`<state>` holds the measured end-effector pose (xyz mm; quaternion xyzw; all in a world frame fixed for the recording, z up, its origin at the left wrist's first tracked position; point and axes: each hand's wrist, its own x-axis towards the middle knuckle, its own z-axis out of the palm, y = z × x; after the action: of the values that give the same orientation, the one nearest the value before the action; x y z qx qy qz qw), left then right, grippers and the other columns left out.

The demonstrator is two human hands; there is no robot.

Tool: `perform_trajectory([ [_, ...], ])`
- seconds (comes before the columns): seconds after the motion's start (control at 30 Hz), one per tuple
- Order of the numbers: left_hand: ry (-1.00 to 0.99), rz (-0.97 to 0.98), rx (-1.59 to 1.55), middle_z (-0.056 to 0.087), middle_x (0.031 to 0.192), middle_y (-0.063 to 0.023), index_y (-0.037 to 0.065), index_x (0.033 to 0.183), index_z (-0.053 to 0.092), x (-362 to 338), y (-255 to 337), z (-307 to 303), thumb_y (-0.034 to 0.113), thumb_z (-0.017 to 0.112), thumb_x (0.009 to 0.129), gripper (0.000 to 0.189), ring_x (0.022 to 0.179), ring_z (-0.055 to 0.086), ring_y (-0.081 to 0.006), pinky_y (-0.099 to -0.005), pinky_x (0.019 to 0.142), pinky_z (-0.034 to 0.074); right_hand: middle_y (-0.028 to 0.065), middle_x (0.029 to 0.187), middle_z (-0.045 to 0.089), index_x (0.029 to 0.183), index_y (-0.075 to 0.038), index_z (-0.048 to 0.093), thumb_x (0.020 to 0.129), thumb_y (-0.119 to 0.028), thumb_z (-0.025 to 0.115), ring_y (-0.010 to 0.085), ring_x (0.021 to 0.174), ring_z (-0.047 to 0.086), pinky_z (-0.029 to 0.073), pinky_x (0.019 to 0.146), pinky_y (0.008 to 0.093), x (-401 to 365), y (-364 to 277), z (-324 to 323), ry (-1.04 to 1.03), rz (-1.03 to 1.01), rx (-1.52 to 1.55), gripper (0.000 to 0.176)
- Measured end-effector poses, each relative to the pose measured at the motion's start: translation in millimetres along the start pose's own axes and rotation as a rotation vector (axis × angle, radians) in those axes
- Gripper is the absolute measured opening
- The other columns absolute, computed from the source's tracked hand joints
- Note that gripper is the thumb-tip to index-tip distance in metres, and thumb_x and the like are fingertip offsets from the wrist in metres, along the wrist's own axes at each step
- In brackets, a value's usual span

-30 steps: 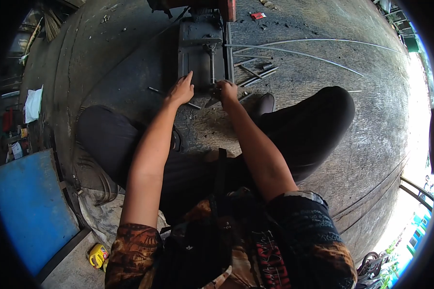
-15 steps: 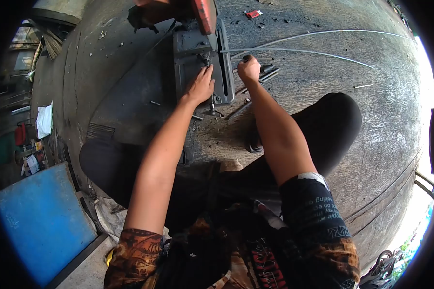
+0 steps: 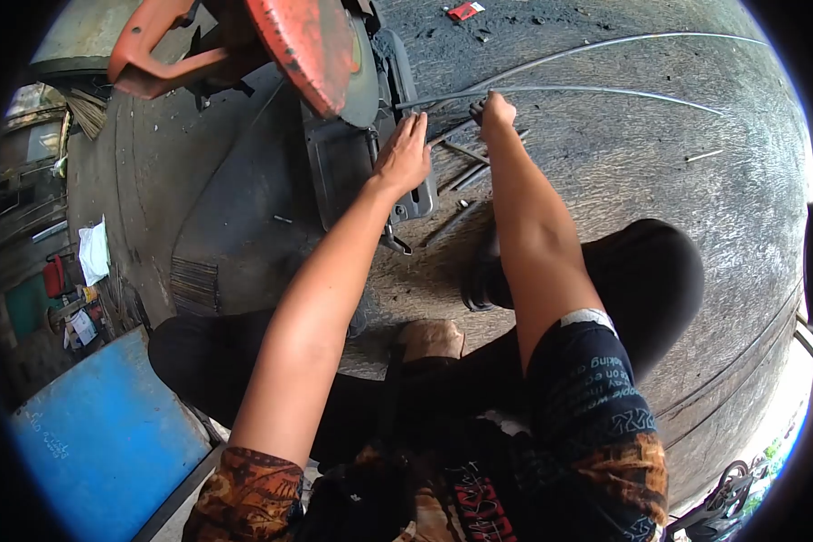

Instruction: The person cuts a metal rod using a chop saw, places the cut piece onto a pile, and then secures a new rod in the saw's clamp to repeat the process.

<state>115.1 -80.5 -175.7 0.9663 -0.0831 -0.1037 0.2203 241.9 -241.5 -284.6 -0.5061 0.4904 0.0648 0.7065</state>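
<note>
Left grip [image 3: 404, 161] is held open, fingers nearly straight, over the base [image 3: 331, 169] of the red-guarded cut-off saw [image 3: 300, 50], just beside the abrasive disc [image 3: 364, 83] and the near end of the lower metal rod [image 3: 596, 88]; whether the rod is touched cannot be told. To the right, a small dark object [image 3: 477, 110] is held in the closed right grip [image 3: 497, 116], beside that rod, which is stretched rightward above the floor [image 3: 605, 172].

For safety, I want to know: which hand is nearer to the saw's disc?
Left. The left hand is close to the disc, just to its right and nearer the person; the right hand is farther right, beside the thin rods.
</note>
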Motion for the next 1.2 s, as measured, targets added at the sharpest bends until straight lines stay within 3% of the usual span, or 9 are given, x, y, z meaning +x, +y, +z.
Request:
perform_trajectory([
  [0.13, 0.009, 0.032, 0.021, 0.030, 0.147, -0.0249, -0.004, 0.144, 0.026, 7.3, -2.6, 6.8, 0.013, 0.050, 0.091, 0.061, 0.138, 0.029, -0.0362, -0.0400, 0.115, 0.026, 0.0133, 0.079, 0.059, 0.095, 0.004, 0.053, 0.087, -0.016, 0.067, 0.0242, 0.058, 0.063, 0.060, 0.050, 0.0341, 25.6, -8.1, 5.3, -0.079, 0.014, 0.167, 0.025],
  [0.2, -0.013, 0.018, 0.029, 0.031, 0.147, -0.0254, -0.004, 0.144, 0.026, 7.6, -3.3, 8.9, 0.013, 0.050, 0.091, 0.061, 0.138, 0.029, -0.0362, -0.0397, 0.115, 0.026, 0.0172, 0.096, 0.060, 0.106, 0.007, 0.054, 0.085, -0.007, 0.066, 0.0272, 0.077, 0.066, 0.063, 0.057, 0.0375, 32.8, -10.2, 3.2, -0.126, 0.107, 0.242, 0.028],
  [0.37, 0.008, 0.035, 0.023, 0.032, 0.146, -0.0260, -0.004, 0.143, 0.027, 8.7, -3.6, 13.0, 0.014, 0.050, 0.091, 0.060, 0.137, 0.031, -0.0368, -0.0398, 0.114, 0.027, 0.0212, 0.104, 0.058, 0.107, 0.013, 0.050, 0.084, -0.004, 0.066, 0.0282, 0.076, 0.067, 0.064, 0.058, 0.0376, 35.7, 0.5, -4.9, -0.194, 0.014, 0.192, 0.032],
  [0.4, 0.030, 0.044, 0.031, 0.033, 0.146, -0.0258, -0.004, 0.143, 0.028, 8.1, -3.7, 12.5, 0.015, 0.050, 0.091, 0.059, 0.136, 0.032, -0.0372, -0.0402, 0.114, 0.029, 0.0212, 0.104, 0.058, 0.107, 0.013, 0.050, 0.084, -0.004, 0.066, 0.0282, 0.076, 0.067, 0.064, 0.058, 0.0376, 30.1, -0.5, -4.8, -0.196, 0.011, 0.191, 0.032],
  [0.47, 0.037, 0.051, 0.031, 0.033, 0.146, -0.0257, -0.004, 0.143, 0.027, 6.6, -2.8, 11.2, 0.015, 0.050, 0.092, 0.059, 0.136, 0.032, -0.0371, -0.0400, 0.114, 0.029, 0.0168, 0.086, 0.063, 0.088, 0.007, 0.057, 0.085, -0.004, 0.065, 0.0276, 0.065, 0.067, 0.063, 0.057, 0.0339, 18.1, -3.5, -4.2, -0.193, 0.029, 0.255, 0.014],
  [0.8, 0.023, 0.049, 0.005, 0.029, 0.147, -0.0271, -0.007, 0.143, 0.023, -0.4, -1.8, 8.1, 0.011, 0.050, 0.090, 0.063, 0.138, 0.029, -0.0380, -0.0410, 0.115, 0.026, 0.0182, 0.085, 0.063, 0.088, 0.006, 0.058, 0.084, -0.003, 0.068, 0.0281, 0.067, 0.067, 0.063, 0.060, 0.0359, -5.1, 4.3, 7.8, -0.330, 0.006, 0.304, 0.014],
  [1.07, -0.021, 0.001, 0.034, 0.029, 0.147, -0.0271, -0.008, 0.143, 0.024, 3.4, -6.8, 15.5, 0.011, 0.050, 0.089, 0.062, 0.138, 0.028, -0.0373, -0.0403, 0.115, 0.026, 0.0199, 0.091, 0.063, 0.097, 0.010, 0.056, 0.086, -0.006, 0.067, 0.0340, 0.072, 0.068, 0.063, 0.064, 0.0378, -14.1, 23.5, 14.0, -0.434, 0.264, 0.350, 0.022],
  [1.13, -0.039, -0.013, 0.037, 0.029, 0.147, -0.0271, -0.008, 0.143, 0.024, 4.8, -5.5, 15.9, 0.011, 0.050, 0.089, 0.063, 0.138, 0.028, -0.0371, -0.0400, 0.115, 0.026, 0.0190, 0.090, 0.062, 0.100, 0.009, 0.055, 0.087, -0.010, 0.068, 0.0328, 0.068, 0.067, 0.062, 0.061, 0.0380, -10.5, 21.4, 12.5, -0.427, 0.247, 0.271, 0.027],
  [1.2, -0.053, -0.035, 0.021, 0.029, 0.147, -0.0269, -0.008, 0.143, 0.024, 5.9, -5.5, 17.2, 0.011, 0.051, 0.089, 0.063, 0.138, 0.028, -0.0370, -0.0397, 0.115, 0.025, 0.0172, 0.088, 0.061, 0.101, 0.006, 0.055, 0.086, -0.016, 0.069, 0.0304, 0.065, 0.067, 0.061, 0.057, 0.0379, -0.8, 15.6, 13.8, -0.261, 0.118, 0.296, 0.029],
])
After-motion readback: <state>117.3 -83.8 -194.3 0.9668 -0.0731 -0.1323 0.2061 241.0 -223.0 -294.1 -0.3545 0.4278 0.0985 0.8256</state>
